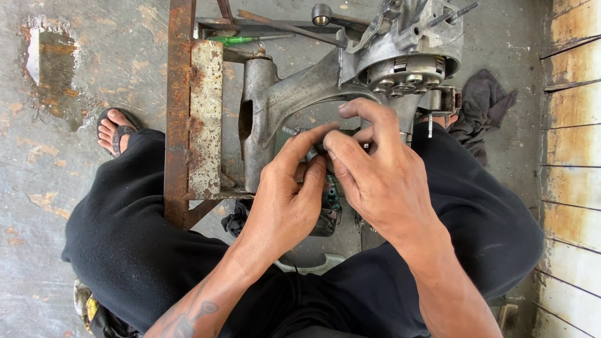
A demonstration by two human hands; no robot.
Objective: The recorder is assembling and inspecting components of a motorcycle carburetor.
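From the head camera, looking straight down, a grey cast-metal engine casing point(294, 94) sits on a rusty steel stand point(188, 119), and everything else is placed from that casing. Its long arm runs down to the left and ends in an upright tube; its upper right end carries a round clutch assembly point(407, 72) with a ring of bolts.

Both hands meet just below the casing's arm. The left hand point(288, 200) has its thumb and forefinger pinched together on a small metal part point(311, 152) that lies against the underside of the casing. The right hand point(375, 169) comes in from the right, with its fingers curled and closed around the same small part, fingertips touching those of the left hand. What kind of part it is cannot be made out, since the fingers cover most of it.

Directly under the hands, below the casing, a dark component with green bits point(330, 194) shows between the wrists. Above the casing's left end, a green-handled screwdriver point(241, 39) lies across the stand's top bar. To the right of the clutch assembly, a dark rag point(485, 103) lies on the concrete floor point(113, 56). Far left of the casing, a foot in a sandal point(116, 131) rests on the floor. The person's legs in black trousers point(125, 238) spread to either side beneath the casing.
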